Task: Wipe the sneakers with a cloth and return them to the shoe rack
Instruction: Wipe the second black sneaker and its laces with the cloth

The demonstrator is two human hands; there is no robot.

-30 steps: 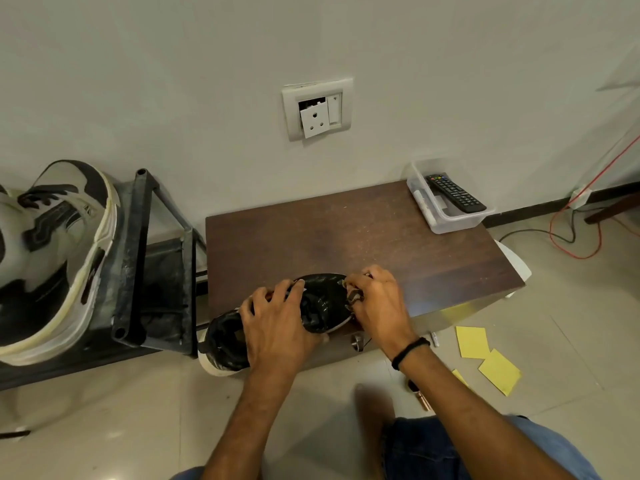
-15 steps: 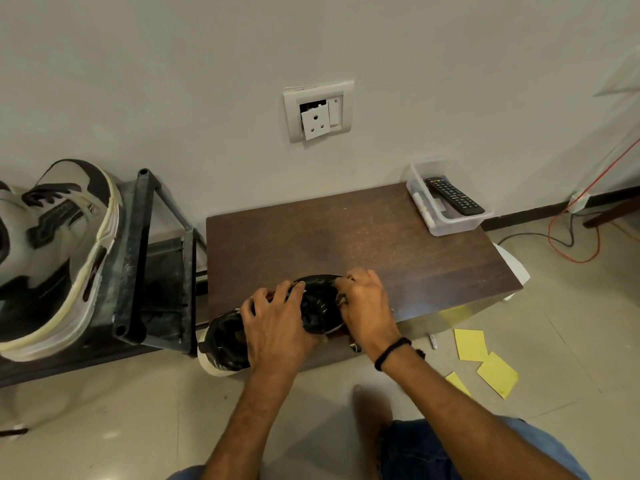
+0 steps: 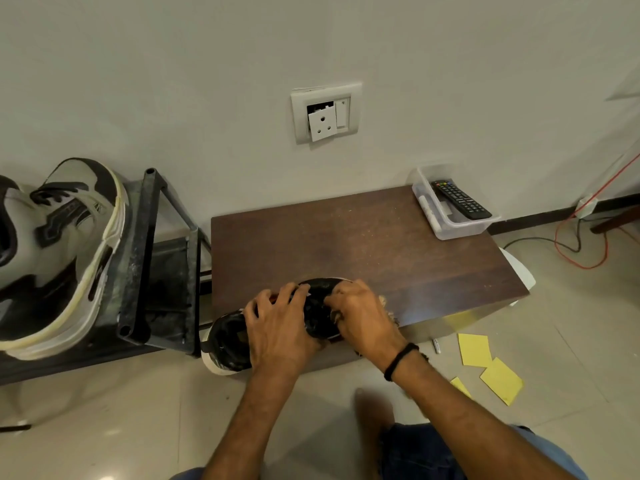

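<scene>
A black sneaker (image 3: 228,341) with a white sole lies across the front edge of a low brown table (image 3: 363,237), its heel end overhanging to the left. My left hand (image 3: 280,327) grips the sneaker's middle from above. Over its toe end, my right hand (image 3: 363,313) has curled fingers on a pale fuzzy cloth (image 3: 390,311), of which only a frayed edge shows. A second, grey and black sneaker (image 3: 59,244) stands on the black metal shoe rack (image 3: 138,258) at the left.
A clear plastic box (image 3: 450,226) holding a remote (image 3: 460,199) sits at the table's back right corner. Yellow paper notes (image 3: 474,349) lie on the tiled floor to the right. Red and black cables (image 3: 581,251) trail by the wall. My knee (image 3: 433,452) is below.
My right hand has slid left along the sneaker's toe end, closer to my left hand. My left hand and the sneaker have stayed in place.
</scene>
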